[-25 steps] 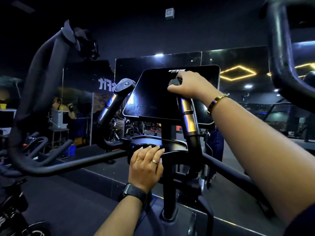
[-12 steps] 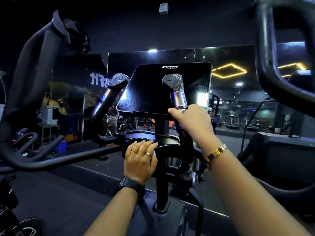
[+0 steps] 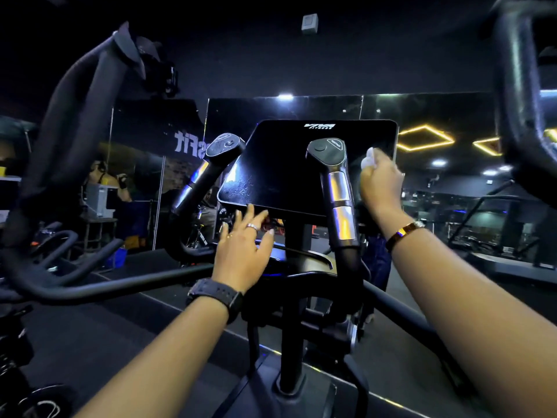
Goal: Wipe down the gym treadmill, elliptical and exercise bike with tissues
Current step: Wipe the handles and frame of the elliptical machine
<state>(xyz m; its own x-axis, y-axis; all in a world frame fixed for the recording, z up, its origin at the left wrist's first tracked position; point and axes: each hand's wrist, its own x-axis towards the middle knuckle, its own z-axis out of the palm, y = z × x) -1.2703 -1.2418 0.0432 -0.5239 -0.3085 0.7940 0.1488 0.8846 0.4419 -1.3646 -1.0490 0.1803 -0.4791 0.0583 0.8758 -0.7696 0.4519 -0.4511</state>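
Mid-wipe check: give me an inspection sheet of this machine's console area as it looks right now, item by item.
Surface: black screen, dark, glossy, glare at lower left.
Job's things: white tissue at the screen's right edge; left handle and right handle flank the screen.
Clutter: nothing seen.
Hands: left hand open, fingers spread by the screen's lower edge; right hand grips the tissue.
Cables: nothing seen.
Surroundings: wall mirror reflecting ceiling lights and other machines.

dim overall | white lamp (image 3: 284,97) above screen (image 3: 301,170), yellow light strips (image 3: 440,133) right of it | glare on screen's lower left, on grip (image 3: 340,206) in front | far right of screen blurred, bowed
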